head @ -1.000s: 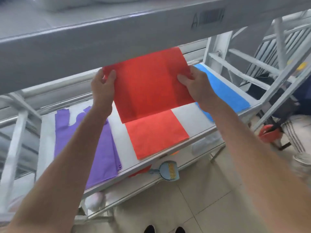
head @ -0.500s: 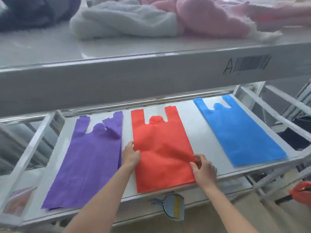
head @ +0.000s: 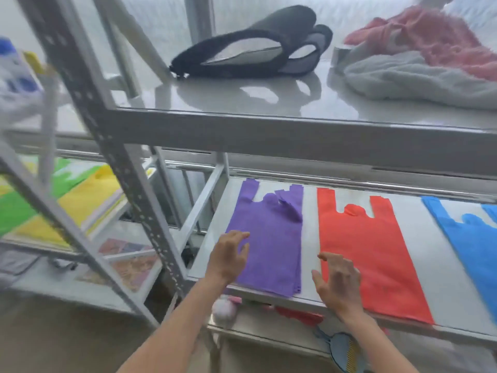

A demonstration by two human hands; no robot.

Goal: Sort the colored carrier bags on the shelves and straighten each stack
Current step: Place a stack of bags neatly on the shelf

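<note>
Three flat stacks of carrier bags lie side by side on the middle shelf (head: 309, 222): purple (head: 271, 238), red (head: 363, 251) and blue (head: 473, 243), handles pointing to the back. One handle of the purple stack is crumpled. My left hand (head: 228, 254) hovers over the purple stack's left edge with fingers spread and holds nothing. My right hand (head: 336, 281) hovers over the gap between purple and red, fingers loosely bent, holding nothing. Yellow bags (head: 80, 200) and green bags (head: 16, 211) lie on the neighbouring rack at left.
A black and grey slipper pair (head: 255, 47) and pink and white cloths (head: 419, 63) lie on the upper shelf. A perforated steel upright (head: 113, 157) slants between the two racks. A blue dustpan (head: 344, 351) and a pale ball (head: 224, 310) sit below the shelf.
The red bag was laid flat on its stack and both hands let go of it. They moved left toward the purple stack, and my view swung left.
</note>
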